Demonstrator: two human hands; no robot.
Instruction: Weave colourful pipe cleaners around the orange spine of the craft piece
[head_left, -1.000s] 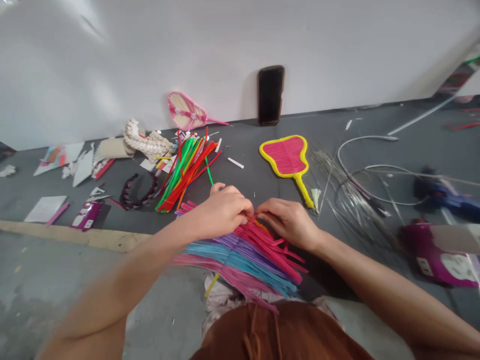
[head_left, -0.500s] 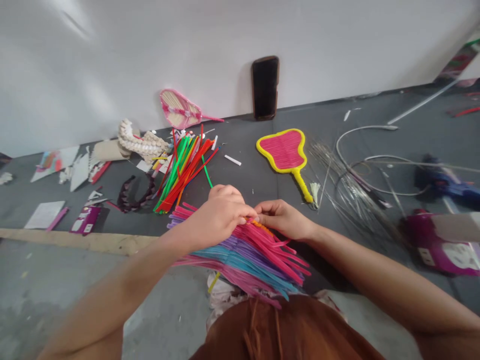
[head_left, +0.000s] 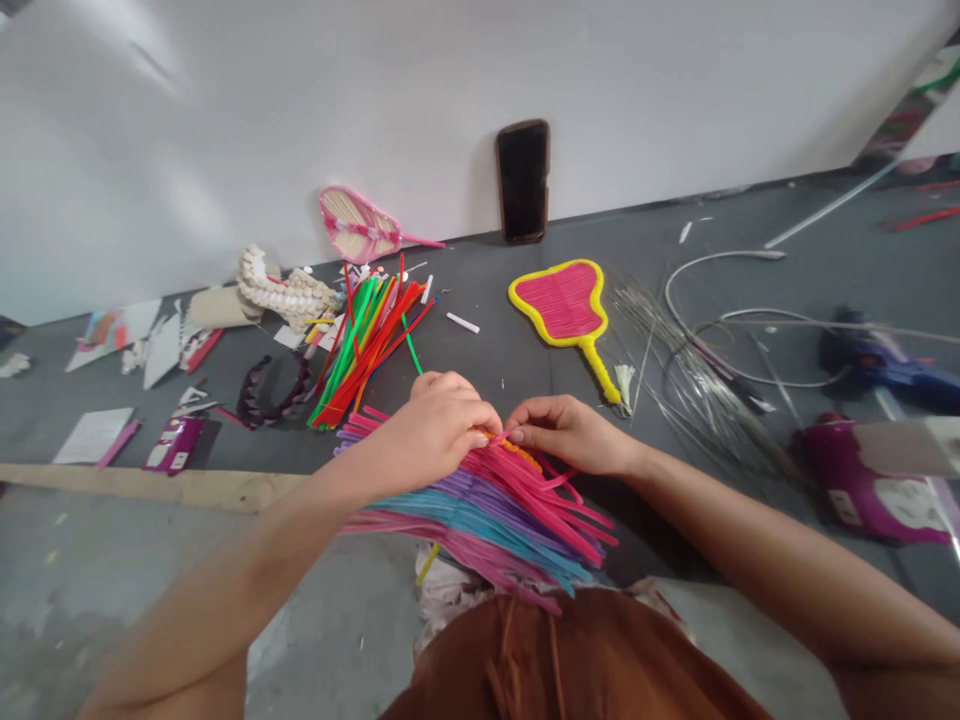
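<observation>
Pink, purple and blue pipe cleaners (head_left: 487, 515) lie side by side as a wide fringe at the table's front edge, in front of my body. Along their upper edge runs a twisted orange pipe cleaner (head_left: 525, 458). My left hand (head_left: 442, 428) is closed at the orange strip's left end, its fingers pinching there and covering part of the fringe. My right hand (head_left: 562, 432), thumb against forefinger, pinches a pink strand just beside the left fingertips. A loose pile of red, green and yellow pipe cleaners (head_left: 367, 350) lies beyond my left hand.
Beyond my right hand lies a pink fan with yellow edging (head_left: 564, 305). A phone (head_left: 523, 180) leans on the wall near a pink-rimmed fan (head_left: 360, 225). Thin wires (head_left: 690, 370), a blue glue gun (head_left: 892, 365) and a purple box (head_left: 870, 480) are at right; a dark headband (head_left: 262, 395) is left.
The pink strand between my fingertips shows more clearly now. My right hand has shifted very slightly to the left; my left hand stays at the orange strip. The view has tilted a little.
</observation>
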